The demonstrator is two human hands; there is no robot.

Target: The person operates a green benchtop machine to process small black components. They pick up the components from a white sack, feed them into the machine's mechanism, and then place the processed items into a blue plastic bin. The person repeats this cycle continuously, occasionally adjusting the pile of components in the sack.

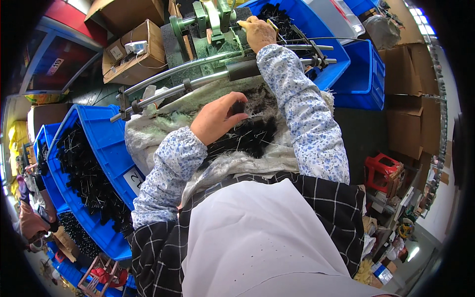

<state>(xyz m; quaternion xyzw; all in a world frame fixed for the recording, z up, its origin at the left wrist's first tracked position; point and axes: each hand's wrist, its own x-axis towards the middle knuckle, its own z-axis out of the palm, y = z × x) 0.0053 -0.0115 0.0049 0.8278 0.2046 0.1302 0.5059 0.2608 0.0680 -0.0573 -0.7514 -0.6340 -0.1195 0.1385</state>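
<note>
Your left hand [216, 119] is pinching black brushes [250, 134] from the pile on the cloth [267, 156] in your lap. Beyond the cloth, your right hand [259, 32] is closed on a yellow piece [243, 23] at the green machine [213, 22].

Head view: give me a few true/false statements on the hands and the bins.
1. The left hand rests on a heap of small black bristly parts with thin wire stems. True.
2. The right hand lies in the lap. False: it reaches up to the green metal machine.
3. The big blue plastic bin at the left holds yellow parts. False: black ones.
4. Both forearms wear blue-flowered white sleeves. True.
5. The heap lies on a whitish woven sack. True.
</note>
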